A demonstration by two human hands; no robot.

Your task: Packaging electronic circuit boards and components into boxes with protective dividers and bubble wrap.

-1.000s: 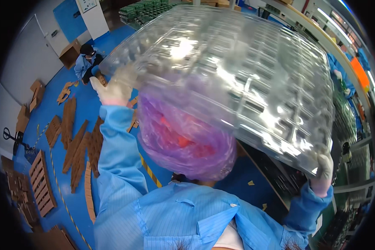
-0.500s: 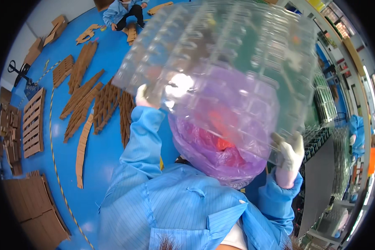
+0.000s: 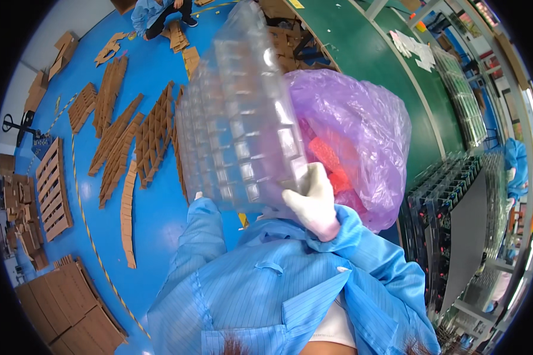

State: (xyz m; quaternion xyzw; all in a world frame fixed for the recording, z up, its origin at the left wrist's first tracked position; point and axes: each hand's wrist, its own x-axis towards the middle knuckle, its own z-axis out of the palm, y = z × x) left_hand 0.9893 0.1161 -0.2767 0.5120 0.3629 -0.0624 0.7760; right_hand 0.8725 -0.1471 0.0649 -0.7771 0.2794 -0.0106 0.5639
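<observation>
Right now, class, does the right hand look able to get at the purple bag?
Probably yes: the right hand appears beside the purple bag with nothing visible between them, though it grips the clear tray and would likely have to let go first.

You are wearing a blue smock patterned with fine dark stripes, and your right hand is showing a white glove. Your clear tray is repeating a grid of colourless cells. The bag is gleaming translucent purple around bright red pieces. Brown latticed cardboard is contrasting with the blue floor; the worktop is showing green.
</observation>
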